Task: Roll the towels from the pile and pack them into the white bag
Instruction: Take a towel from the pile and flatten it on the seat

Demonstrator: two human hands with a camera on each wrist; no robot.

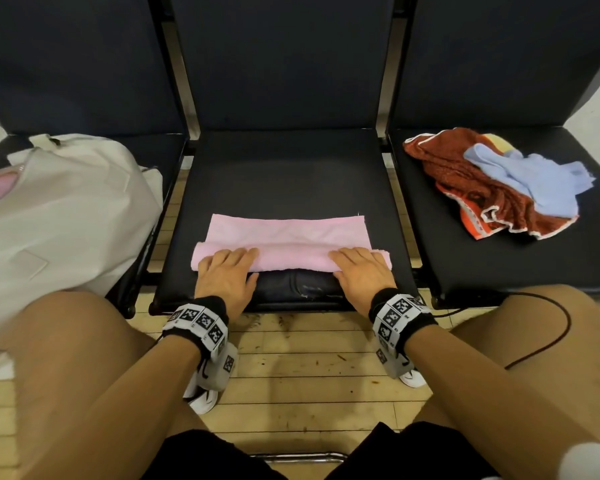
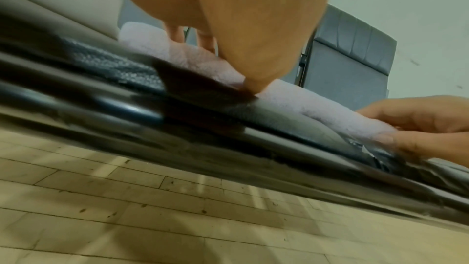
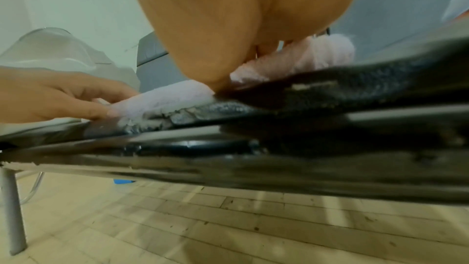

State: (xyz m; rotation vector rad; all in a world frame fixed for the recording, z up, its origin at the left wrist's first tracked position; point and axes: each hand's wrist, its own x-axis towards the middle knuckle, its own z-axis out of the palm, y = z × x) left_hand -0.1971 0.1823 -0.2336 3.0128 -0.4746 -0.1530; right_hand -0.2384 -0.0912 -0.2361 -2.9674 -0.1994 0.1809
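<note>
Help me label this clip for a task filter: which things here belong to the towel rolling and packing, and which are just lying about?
Part of the job:
pink towel, half rolled under left hand and right hand
towel pile on the right seat
white bag on the left seat

Just there:
middle seat
black cable
wooden floor

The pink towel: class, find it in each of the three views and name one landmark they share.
Head: pink towel lies low centre on the middle seat, near edge rolled under both hands.
Left wrist: a pale roll runs diagonally from upper left to right.
Right wrist: pale roll sits at centre.
Shared landmark: the black seat's front edge.
</note>
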